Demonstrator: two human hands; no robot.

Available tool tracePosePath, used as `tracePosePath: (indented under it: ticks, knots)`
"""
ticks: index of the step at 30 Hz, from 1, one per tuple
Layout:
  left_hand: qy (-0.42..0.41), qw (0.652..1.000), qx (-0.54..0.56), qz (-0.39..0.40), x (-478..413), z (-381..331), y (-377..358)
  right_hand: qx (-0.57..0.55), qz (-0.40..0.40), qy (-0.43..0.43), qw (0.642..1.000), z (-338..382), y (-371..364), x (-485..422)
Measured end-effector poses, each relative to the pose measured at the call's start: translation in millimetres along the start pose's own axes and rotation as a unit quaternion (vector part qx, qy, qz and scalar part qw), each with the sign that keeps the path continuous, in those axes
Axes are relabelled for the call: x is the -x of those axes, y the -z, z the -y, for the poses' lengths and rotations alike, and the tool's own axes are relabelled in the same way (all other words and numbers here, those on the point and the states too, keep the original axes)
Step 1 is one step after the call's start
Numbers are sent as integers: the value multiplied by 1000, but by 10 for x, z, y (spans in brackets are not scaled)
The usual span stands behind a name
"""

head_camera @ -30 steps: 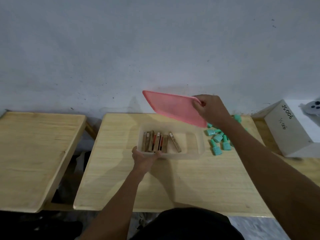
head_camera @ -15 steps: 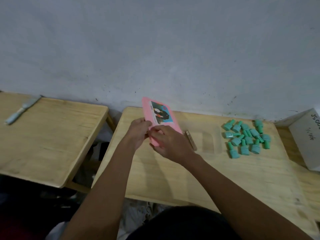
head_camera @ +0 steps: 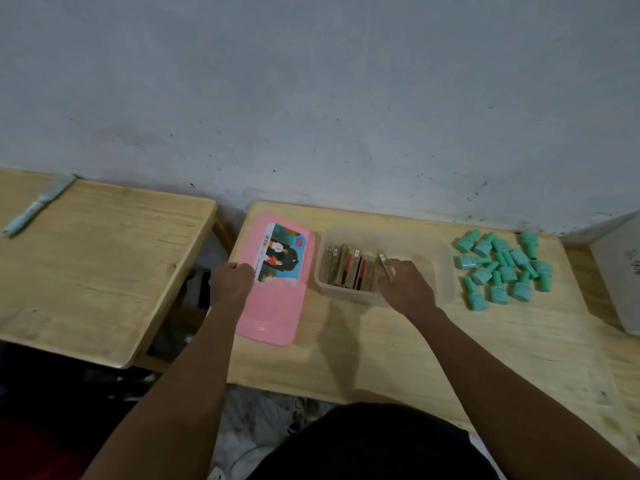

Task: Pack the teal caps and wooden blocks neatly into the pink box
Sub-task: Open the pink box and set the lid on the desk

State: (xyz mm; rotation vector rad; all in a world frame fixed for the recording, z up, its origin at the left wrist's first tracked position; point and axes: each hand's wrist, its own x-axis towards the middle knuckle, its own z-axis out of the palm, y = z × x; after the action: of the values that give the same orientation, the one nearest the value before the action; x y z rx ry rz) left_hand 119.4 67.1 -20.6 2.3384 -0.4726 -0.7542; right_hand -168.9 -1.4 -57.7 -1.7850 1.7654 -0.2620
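The pink lid point(head_camera: 277, 306), with a picture label on it, lies flat on the table's left part. My left hand point(head_camera: 230, 282) rests on its left edge, fingers curled over the rim. To its right stands the translucent box point(head_camera: 440, 268) with several wooden blocks point(head_camera: 349, 268) on edge in its left half. My right hand point(head_camera: 407, 287) reaches into the box and pinches the rightmost wooden block point(head_camera: 385, 265), which leans. A heap of teal caps point(head_camera: 502, 268) lies on the table to the right of the box.
A second wooden table point(head_camera: 97, 271) stands to the left across a gap, with a pale blue knife point(head_camera: 38, 204) on its far corner. A white cardboard box point(head_camera: 620, 271) sits at the right edge. The wall runs close behind both tables.
The lid was held up in both hands half a second ago; it now lies flat on the table. My right hand has let go of it and moved into the box onto a block.
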Motion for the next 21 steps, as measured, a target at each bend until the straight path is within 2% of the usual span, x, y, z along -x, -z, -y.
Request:
tracePosePath:
  ticks: [3,7,10,13,17,21]
  knots:
    - [24,998,-58,15,21,44,-143,43,47,-56,996,-73,1,-96]
    - [-32,987,-155,3,-71,126,-382,43,77,-99,991,-97,-2,-211]
    - [-102,987,-48,114,1,37,-581,26,89,-122,988,-79,-15,-315]
    - [-180,961,-39,209,126,-87,-777,-1,104,-121,987,-11,-45,-386]
    - [-240,952,-38,184,234,-214,-930,-23,117,-99,988,130,-140,-414]
    - [-252,951,-55,169,229,-235,-955,-21,159,-25,987,184,-167,-390]
